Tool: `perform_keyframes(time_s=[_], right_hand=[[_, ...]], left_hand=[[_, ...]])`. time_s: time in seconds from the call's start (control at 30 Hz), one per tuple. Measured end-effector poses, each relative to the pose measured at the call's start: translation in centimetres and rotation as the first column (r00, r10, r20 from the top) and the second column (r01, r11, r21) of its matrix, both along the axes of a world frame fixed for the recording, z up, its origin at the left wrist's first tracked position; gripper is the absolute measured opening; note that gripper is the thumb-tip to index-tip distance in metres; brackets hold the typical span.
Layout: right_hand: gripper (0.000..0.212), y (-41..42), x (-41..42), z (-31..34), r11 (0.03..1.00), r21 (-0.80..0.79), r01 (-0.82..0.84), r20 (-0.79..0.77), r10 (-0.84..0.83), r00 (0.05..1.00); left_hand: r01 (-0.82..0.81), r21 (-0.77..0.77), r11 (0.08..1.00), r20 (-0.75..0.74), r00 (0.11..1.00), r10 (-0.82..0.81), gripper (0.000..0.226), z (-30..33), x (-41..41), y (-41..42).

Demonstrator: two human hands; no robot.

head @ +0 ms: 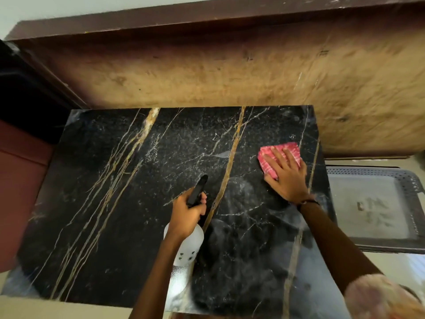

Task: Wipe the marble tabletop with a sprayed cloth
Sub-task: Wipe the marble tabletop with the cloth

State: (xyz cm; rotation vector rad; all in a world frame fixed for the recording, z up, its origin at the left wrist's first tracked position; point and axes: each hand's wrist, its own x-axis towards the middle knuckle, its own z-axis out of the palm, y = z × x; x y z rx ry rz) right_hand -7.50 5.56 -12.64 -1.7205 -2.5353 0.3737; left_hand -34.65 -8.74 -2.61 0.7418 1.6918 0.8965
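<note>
On marble top (115, 203): 1 cloth (279, 157) under right hand (287, 178), 1 spray bottle (189, 240).

Left hand (187, 217) sits mid-frame, forearm coming up from the bottom edge, fingers and thumb curled tight in a grip, index finger forward. Right hand (286, 174) is further out and to the right, palm down, fingers (274, 158) straight and spread, pressing flat. Right forearm runs diagonally back to the lower right corner; a thin dark band circles the wrist. Hands are well apart, both arms bare.
</note>
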Motion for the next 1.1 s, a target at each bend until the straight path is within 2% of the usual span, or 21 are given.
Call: perform_keyframes(time_s=[0.1, 0.2, 0.3, 0.37, 0.43, 0.53, 0.63, 0.7, 0.8, 0.9, 1.0, 1.1], right_hand=[[0.063, 2.3, -5.4, 0.0, 0.999, -0.014, -0.028, -0.031, 0.028, 0.999], [0.063, 0.8, -9.5, -0.1, 0.974, -0.01, -0.224, 0.004, 0.225, 0.974], [0.063, -3.6, -8.9, -0.3, 0.89, 0.021, -0.456, 0.004, 0.456, 0.89], [0.063, -6.0, -6.1, -0.5, 0.839, 0.043, -0.542, 0.009, 0.542, 0.84], [0.063, -6.2, -2.7, -0.5, 0.829, 0.052, -0.556, 0.024, 0.556, 0.831], [0.065, -3.1, -0.9, 0.2, 0.908, 0.022, -0.419, 0.0, 0.419, 0.908], [0.065, 0.5, -4.4, 0.8, 0.972, -0.006, -0.235, -0.02, 0.235, 0.972], [0.061, 1.9, -8.1, 0.6, 0.978, -0.001, -0.207, -0.026, 0.207, 0.978], [0.063, 1.6, -13.5, 0.1, 0.954, -0.009, -0.301, -0.023, 0.3, 0.954], [0.063, -2.2, -16.6, -0.2, 0.89, -0.01, -0.455, -0.017, 0.455, 0.89], [0.06, -7.5, -14.4, -0.1, 0.79, 0.037, -0.612, -0.034, 0.614, 0.789], [0.063, -10.0, -8.2, -0.3, 0.771, 0.062, -0.634, -0.038, 0.636, 0.77]], left_hand=[[0.009, 0.014, 1.0, -0.016, 1.0, -0.009, 0.027, 0.2, -0.4, -0.5], [0.001, 0.012, 1.0, -0.016, 1.0, -0.001, 0.025, 0.1, -0.6, -0.8], [-0.01, 0.013, 1.0, -0.012, 1.0, 0.01, 0.024, 0.2, -0.8, -0.9], [-0.007, 0.02, 1.0, -0.01, 1.0, 0.007, 0.023, 0.1, -1.1, -1.1], [-0.002, 0.034, 0.999, -0.005, 1.0, 0.002, 0.021, 0.0, -1.3, -1.3], [-0.002, 0.037, 0.999, 0.007, 1.0, 0.002, 0.022, -0.3, -1.6, -1.6], [-0.007, 0.029, 1.0, 0.004, 1.0, 0.007, 0.026, -0.5, -1.9, -2.0], [-0.001, 0.024, 1.0, -0.013, 1.0, 0.001, 0.029, -0.7, -2.0, -2.2], [-0.01, 0.022, 1.0, -0.021, 1.0, 0.01, 0.029, -0.8, -2.1, -2.5], [-0.04, 0.017, 0.999, -0.02, 0.999, 0.04, 0.033, -0.7, -2.2, -2.8], [-0.045, 0.011, 0.999, -0.027, 0.999, 0.046, 0.042, -0.7, -2.5, -3.1], [-0.057, 0.02, 0.998, -0.009, 0.998, 0.057, 0.033, -0.6, -2.8, -3.5]])
